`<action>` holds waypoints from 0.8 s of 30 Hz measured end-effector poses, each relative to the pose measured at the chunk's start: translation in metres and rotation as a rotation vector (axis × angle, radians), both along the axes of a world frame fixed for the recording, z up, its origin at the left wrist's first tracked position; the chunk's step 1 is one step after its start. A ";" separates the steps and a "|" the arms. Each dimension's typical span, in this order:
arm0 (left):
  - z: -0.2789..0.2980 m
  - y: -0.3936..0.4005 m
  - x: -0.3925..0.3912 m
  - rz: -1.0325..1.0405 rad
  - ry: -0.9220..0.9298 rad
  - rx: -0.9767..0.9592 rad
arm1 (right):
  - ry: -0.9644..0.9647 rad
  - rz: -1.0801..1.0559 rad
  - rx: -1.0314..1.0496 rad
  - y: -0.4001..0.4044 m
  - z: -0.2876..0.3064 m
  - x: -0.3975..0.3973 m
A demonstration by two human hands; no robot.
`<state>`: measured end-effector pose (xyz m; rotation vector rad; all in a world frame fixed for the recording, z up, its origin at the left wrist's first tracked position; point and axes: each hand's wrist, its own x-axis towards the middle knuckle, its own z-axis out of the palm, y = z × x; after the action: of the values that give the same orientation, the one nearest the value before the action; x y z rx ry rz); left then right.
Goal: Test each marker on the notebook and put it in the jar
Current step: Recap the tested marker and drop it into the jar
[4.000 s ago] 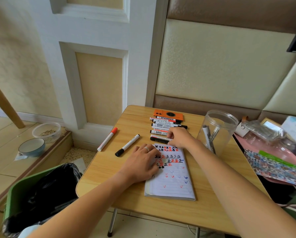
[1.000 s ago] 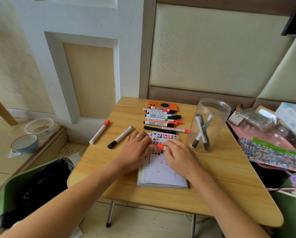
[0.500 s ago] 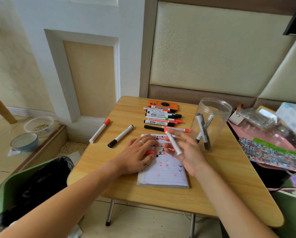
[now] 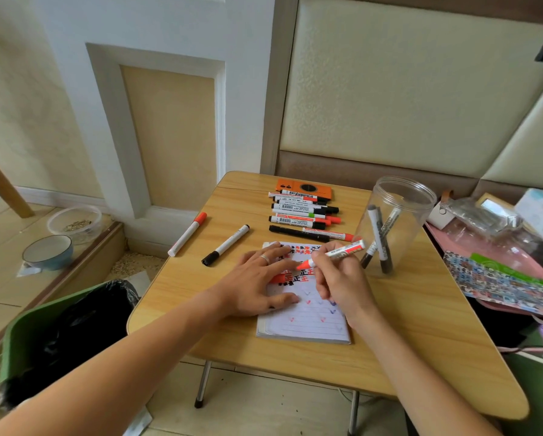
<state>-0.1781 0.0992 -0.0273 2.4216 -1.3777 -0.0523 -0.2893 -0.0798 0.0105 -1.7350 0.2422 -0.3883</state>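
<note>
Orange-tipped and white-barrelled, the uncapped marker [image 4: 336,254] sits in the right hand [image 4: 339,281] at the centre of the frame, the fingers [image 4: 322,262] clenched round its barrel and its tip pointing left just over the small lined paper notebook [image 4: 308,322]. That notebook lies on the light wooden counter [image 4: 421,325], its upper lines filled with red and black marks. The left hand [image 4: 254,284] rests flat on the notebook's left side, fingers straight and spread, a ring on one; what looks like an orange cap [image 4: 278,279] shows beneath them. Right of centre stands the clear round plastic jar [image 4: 392,221], open-topped, with three dark-tipped markers leaning inside. Above the notebook lies a row of markers [image 4: 301,215] stacked side by side, the farthest on a flat orange box [image 4: 304,187]. Left of them lie two loose white markers, one orange-capped [image 4: 188,234], one black-capped [image 4: 226,245].
</note>
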 end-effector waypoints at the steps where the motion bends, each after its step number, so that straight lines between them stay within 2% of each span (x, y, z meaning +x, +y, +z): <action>1: 0.000 0.000 0.000 0.004 0.005 -0.001 | 0.026 -0.021 -0.034 0.001 -0.001 -0.001; 10: 0.002 -0.001 -0.004 0.033 0.017 -0.007 | 0.160 -0.054 -0.144 0.005 -0.003 -0.001; 16: 0.001 -0.003 -0.005 0.053 -0.004 0.010 | 0.037 -0.146 -0.148 0.016 -0.004 -0.003; 24: -0.001 -0.004 -0.004 0.052 -0.007 0.030 | 0.047 -0.162 -0.237 0.019 -0.003 -0.004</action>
<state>-0.1823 0.0956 -0.0283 2.4838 -1.3255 -0.0519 -0.2936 -0.0609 0.0071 -1.9656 0.3846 -0.5113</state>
